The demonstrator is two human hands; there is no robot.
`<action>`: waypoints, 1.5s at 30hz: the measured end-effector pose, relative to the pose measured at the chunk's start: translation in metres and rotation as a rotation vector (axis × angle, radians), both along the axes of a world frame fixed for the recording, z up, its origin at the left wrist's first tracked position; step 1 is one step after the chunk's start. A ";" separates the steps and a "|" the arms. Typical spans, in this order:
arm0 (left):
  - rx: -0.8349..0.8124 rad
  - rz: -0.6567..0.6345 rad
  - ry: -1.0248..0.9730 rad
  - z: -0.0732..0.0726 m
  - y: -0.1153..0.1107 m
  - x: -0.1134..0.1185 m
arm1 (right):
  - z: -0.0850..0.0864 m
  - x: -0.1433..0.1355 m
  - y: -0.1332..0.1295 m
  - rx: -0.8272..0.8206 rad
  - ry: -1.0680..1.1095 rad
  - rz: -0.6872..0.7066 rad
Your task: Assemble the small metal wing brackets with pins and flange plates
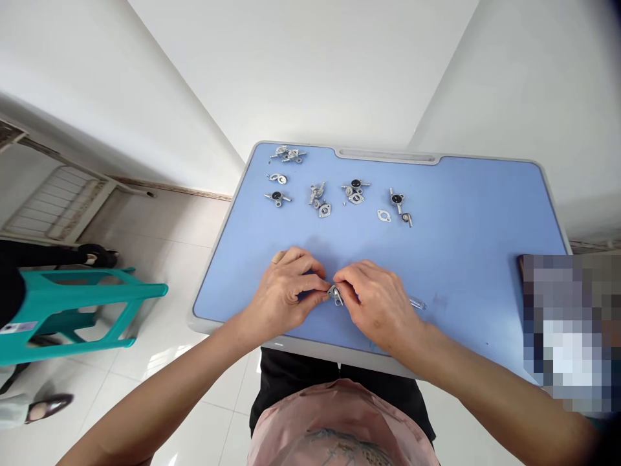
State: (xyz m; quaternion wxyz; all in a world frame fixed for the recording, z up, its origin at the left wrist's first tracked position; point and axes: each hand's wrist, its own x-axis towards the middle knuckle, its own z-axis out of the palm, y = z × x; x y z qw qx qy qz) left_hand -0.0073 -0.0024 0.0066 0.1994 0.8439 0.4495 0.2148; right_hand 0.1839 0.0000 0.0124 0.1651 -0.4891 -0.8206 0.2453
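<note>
Near the front edge of the blue table (466, 259), my left hand (291, 291) pinches a small metal valve (336, 295) between thumb and forefinger. My right hand (376, 301) grips the same valve from the other side, its fingertips partly hiding it. A flat plate and a short lever show on the valve. Beside my right wrist lies a clear rod-like handle (417, 303), partly covered by the hand. Beyond my hands sit valve bodies with black round centres, one at the right (396, 199) and one at the left (277, 196).
More metal parts lie in groups: a stacked cluster (288, 154), a valve body (317, 191), and a flat two-holed plate (383, 215). A blurred-out object (563, 330) covers the right edge. On the floor at left stands a green stool (97, 310), with another person's shoe (48, 406) nearby.
</note>
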 end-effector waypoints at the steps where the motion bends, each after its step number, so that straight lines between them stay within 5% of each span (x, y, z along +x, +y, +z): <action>1: -0.001 0.001 0.002 0.000 0.000 0.001 | -0.001 0.000 0.000 0.013 0.019 0.003; 10: 0.110 0.047 -0.094 -0.013 -0.009 0.004 | 0.007 0.011 0.012 -0.047 0.212 0.018; 17: 0.141 0.081 -0.126 -0.015 -0.012 0.004 | 0.023 0.015 0.002 0.180 0.070 0.171; 23: 0.165 0.075 -0.135 -0.018 -0.014 0.002 | 0.015 0.006 -0.007 0.259 0.034 0.180; 45: 0.116 0.094 -0.152 -0.024 -0.009 0.005 | 0.022 0.006 0.004 0.276 -0.135 0.263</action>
